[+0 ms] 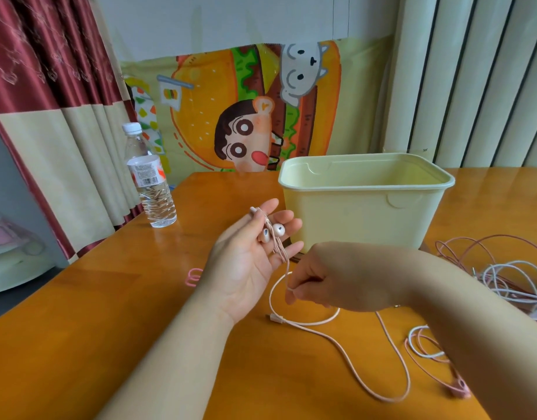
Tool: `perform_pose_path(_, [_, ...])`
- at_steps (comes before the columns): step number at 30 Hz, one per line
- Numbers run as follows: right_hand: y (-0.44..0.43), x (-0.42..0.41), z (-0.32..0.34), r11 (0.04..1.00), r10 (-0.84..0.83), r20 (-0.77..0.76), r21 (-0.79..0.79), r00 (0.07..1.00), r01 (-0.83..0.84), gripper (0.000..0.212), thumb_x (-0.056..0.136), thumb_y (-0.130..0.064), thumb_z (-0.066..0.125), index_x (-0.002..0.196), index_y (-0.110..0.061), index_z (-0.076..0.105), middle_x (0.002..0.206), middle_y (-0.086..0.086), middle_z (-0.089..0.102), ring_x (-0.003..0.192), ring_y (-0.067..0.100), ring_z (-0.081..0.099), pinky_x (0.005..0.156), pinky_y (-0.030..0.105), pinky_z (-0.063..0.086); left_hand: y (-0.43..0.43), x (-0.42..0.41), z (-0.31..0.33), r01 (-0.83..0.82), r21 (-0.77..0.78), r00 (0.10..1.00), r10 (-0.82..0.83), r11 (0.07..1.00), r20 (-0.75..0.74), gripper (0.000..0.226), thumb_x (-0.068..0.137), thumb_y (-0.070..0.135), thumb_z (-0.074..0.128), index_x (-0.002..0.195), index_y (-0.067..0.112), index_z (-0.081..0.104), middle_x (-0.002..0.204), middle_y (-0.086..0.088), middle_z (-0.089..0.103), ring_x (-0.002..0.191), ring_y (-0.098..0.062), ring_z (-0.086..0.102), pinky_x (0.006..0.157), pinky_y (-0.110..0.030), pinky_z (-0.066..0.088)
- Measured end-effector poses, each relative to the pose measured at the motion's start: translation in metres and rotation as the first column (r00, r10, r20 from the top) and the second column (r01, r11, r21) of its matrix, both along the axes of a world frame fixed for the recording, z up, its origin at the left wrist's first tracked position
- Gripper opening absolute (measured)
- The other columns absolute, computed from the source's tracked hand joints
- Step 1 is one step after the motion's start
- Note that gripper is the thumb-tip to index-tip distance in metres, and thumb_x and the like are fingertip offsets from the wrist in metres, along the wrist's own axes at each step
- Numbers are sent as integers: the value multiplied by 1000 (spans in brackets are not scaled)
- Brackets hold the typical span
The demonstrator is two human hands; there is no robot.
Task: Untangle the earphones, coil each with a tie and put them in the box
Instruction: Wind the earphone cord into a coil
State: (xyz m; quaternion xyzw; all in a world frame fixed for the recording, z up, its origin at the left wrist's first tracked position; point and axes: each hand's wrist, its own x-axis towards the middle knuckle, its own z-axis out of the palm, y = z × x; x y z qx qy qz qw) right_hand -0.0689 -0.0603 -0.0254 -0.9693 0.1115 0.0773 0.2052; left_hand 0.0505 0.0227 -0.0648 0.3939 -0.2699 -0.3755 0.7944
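The left hand (246, 268) is held palm-up above the wooden table (109, 313), fingers spread and only loosely curled. Across those fingers the pink earphone set (273, 234) is draped: two smooth, rounded earbuds rest against the middle fingers, and the thin cord runs lengthwise down the hand toward the near edge of the table. The cord is pinched between thumb and forefinger of the right hand (330, 280), which is otherwise closed. Below the pinch, the cord loops onto the table and its plug end (276, 318) points left. Behind both hands an open, pale yellow plastic box (364, 207) with rounded corners stands upright. A tangle of pink and white cables (503, 274) lies at right. A pink tie (193, 276) lies left of the left hand.
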Motion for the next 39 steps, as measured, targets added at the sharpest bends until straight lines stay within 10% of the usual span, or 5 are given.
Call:
perform_pose_path(14, [-6,2,-10,997,-16,-142,-82,990,5,29,100,-24,43,119,-23,65,119,-9,64,91,5,54,70,8,35,-1,-3,-1,13,-23,999,-14,1000,-47,25,95,14,45,114,7,59,83,-5,71,83,-21,72,72,-37,60])
perform_pose_path(20, [-13,-8,13,994,-38,61,-97,997,44,22,96,-34,49,101,-30,70,65,-15,54,57,-3,49,54,9,38,1,2,-5,8,106,981,-28,994,192,25,99,12,41,117,16,58,78,-2,67,79,-15,70,70,-30,59])
perform_pose_path(25, [-20,-12,20,995,-55,369,-56,928,82,21,93,-29,55,84,-19,70,61,-11,59,57,3,50,56,15,39,0,-4,-16,31,317,823,-204,948,530,33,102,24,34,101,24,67,85,-2,70,98,-34,59,94,-42,46])
perform_pose_path(35, [-48,-2,2,942,-306,594,303,744,145,25,94,-35,52,84,-20,70,61,3,43,50,11,35,48,24,30,0,-14,-11,148,273,815,-273,951,511,41,90,40,35,100,18,68,74,0,64,88,-26,62,87,-46,47])
perform_pose_path(39, [-42,7,-15,934,-307,546,328,780,138,35,97,-25,49,73,-4,63,50,-9,41,43,4,34,45,14,28,-1,-10,-1,264,80,924,-276,961,265,28,91,27,47,94,13,72,64,-3,61,68,-15,66,74,-35,57])
